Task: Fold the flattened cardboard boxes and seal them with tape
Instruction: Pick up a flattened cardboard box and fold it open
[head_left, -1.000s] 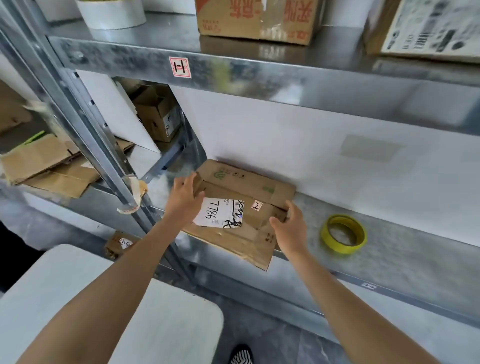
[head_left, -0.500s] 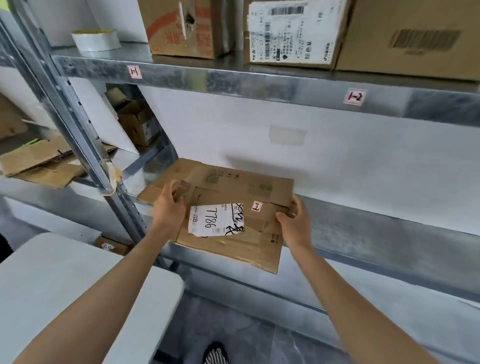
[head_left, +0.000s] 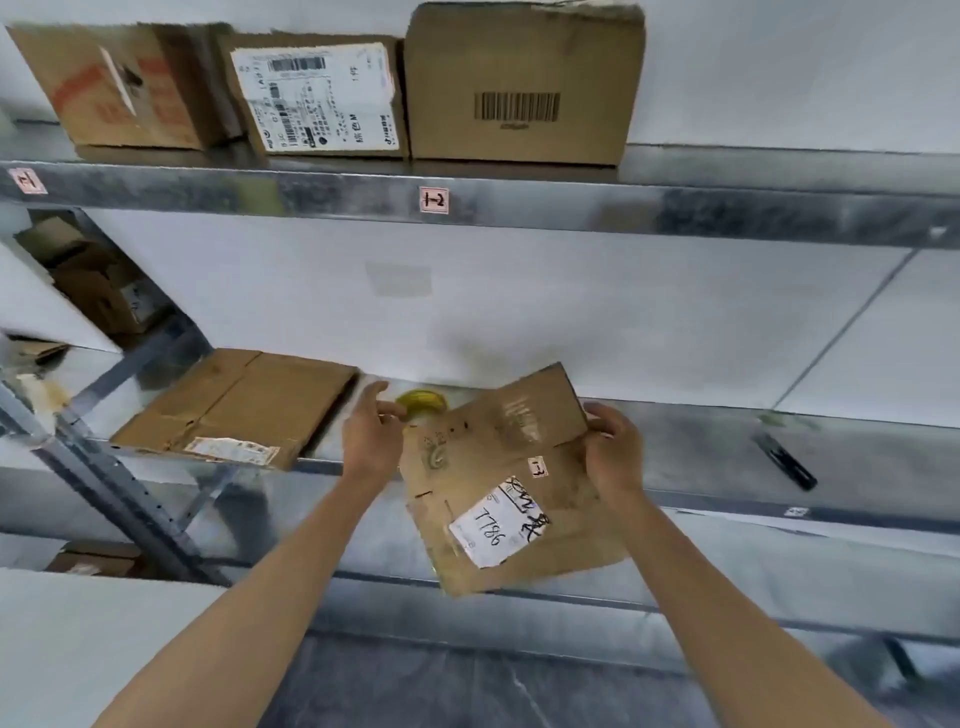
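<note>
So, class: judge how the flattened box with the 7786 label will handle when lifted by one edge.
Probably light: the right hand holds the flattened box by one edge. Fairly stiff: it juts out without sagging. Its creased flaps could hinge.

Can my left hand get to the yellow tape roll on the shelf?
Probably yes: the left hand is right beside the tape roll, nothing between them; the flattened box in the right hand only covers its near edge.
</note>
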